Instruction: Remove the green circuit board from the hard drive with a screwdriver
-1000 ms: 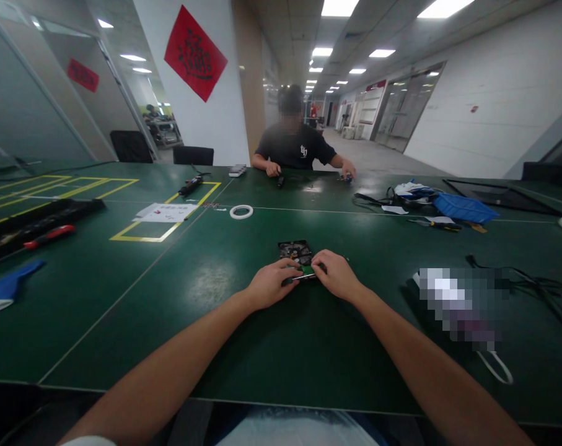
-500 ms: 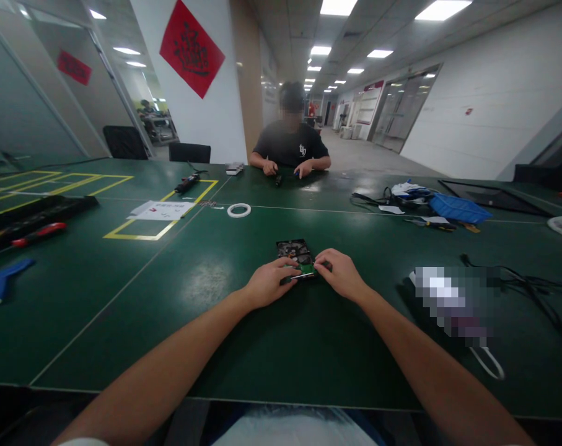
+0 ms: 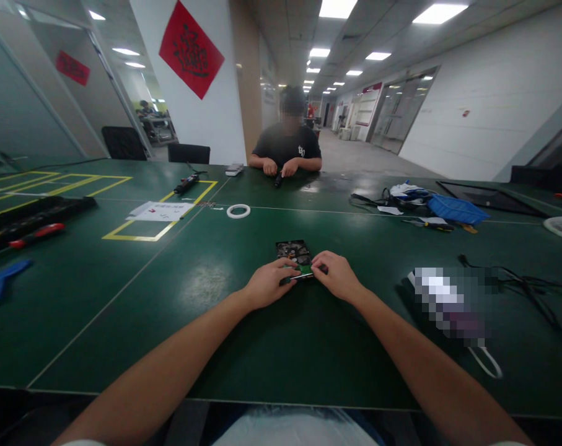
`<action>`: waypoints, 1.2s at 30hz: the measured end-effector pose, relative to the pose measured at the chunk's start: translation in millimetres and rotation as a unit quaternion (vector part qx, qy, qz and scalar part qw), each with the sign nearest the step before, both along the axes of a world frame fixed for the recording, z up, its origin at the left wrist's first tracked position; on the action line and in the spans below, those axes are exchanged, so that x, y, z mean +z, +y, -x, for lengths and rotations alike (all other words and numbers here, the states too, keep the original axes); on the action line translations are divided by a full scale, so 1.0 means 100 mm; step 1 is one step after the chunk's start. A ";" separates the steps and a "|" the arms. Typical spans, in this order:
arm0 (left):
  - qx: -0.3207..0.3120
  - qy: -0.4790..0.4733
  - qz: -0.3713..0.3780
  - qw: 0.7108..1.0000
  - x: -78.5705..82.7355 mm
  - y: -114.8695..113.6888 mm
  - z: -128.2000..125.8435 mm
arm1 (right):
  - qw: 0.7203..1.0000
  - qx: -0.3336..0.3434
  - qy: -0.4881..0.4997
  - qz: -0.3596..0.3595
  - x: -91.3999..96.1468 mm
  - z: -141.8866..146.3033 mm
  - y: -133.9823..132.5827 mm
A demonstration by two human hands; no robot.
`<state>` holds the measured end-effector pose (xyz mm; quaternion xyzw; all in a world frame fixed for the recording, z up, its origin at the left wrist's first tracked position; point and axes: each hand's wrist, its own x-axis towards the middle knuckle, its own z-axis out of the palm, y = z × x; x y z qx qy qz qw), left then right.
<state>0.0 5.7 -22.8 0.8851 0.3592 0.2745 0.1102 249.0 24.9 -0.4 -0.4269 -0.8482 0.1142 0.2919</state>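
Observation:
A small black hard drive (image 3: 294,250) with a green circuit board lies on the green table (image 3: 215,322) straight ahead of me. My left hand (image 3: 266,286) rests curled against its near left edge, fingers pressing on it. My right hand (image 3: 339,276) is closed at its near right corner, pinching a thin screwdriver (image 3: 303,276) whose shaft lies across the drive's near end.
A person in a black shirt (image 3: 287,144) sits at the far side, both hands together on the table. A tape roll (image 3: 238,211), paper sheet (image 3: 158,211), black tool tray (image 3: 34,217), blue bin (image 3: 455,210), cables (image 3: 536,288) and a blurred item (image 3: 452,303) lie around.
My hands stay at the drive with only slight shifts. The person opposite has drawn both hands together at the middle.

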 end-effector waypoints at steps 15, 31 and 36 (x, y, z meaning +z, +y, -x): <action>-0.003 -0.007 0.005 1.000 0.04 0.00 0.00 | 0.994 0.024 0.055 0.092 0.05 -0.15 -0.02; 0.099 -0.304 0.104 0.942 0.28 -0.23 -0.17 | 0.977 0.038 0.191 0.085 0.14 0.20 -0.33; 0.024 -0.323 0.111 0.939 0.28 -0.32 -0.25 | 0.975 0.138 0.145 0.091 0.17 0.52 -0.62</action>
